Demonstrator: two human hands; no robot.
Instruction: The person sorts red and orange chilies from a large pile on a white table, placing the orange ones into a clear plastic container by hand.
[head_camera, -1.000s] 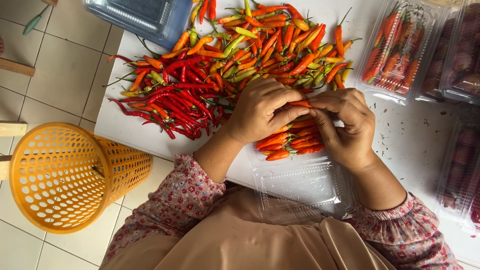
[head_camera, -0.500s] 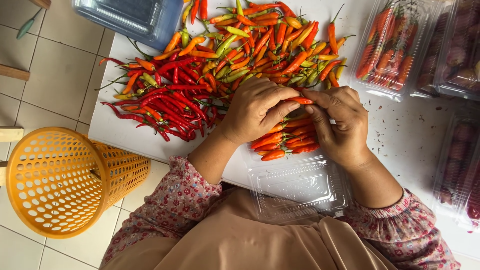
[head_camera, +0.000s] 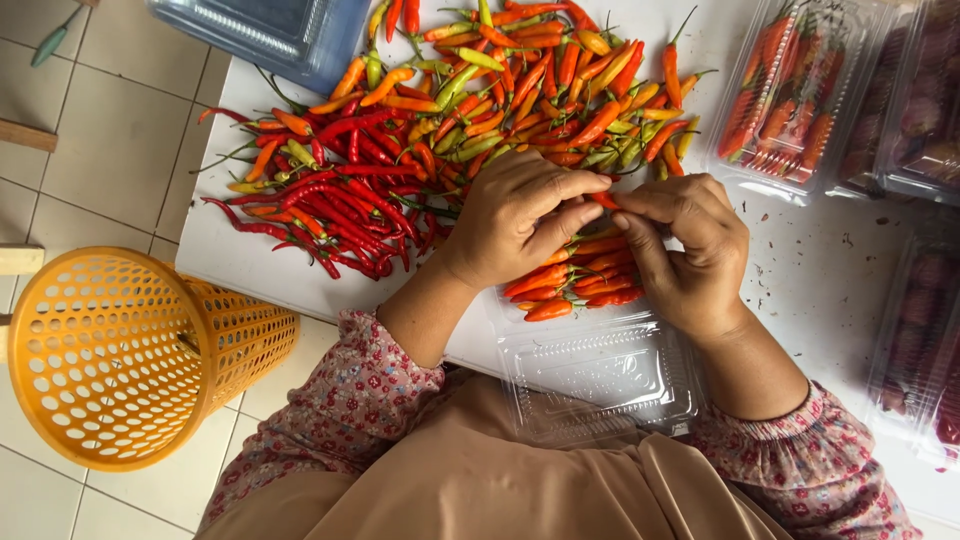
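Left hand (head_camera: 515, 225) and right hand (head_camera: 690, 250) together, both pinching one red chili (head_camera: 604, 200) above open clear tray (head_camera: 600, 375) on worktop (head_camera: 830, 270). I judge step: sorting chili into tray. Next calls for placing beside orange chilies (head_camera: 570, 280).

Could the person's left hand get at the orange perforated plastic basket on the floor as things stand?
Probably yes: the orange perforated plastic basket stands open just off the white table's edge on that side, nothing between, though the left hand holds a chili.
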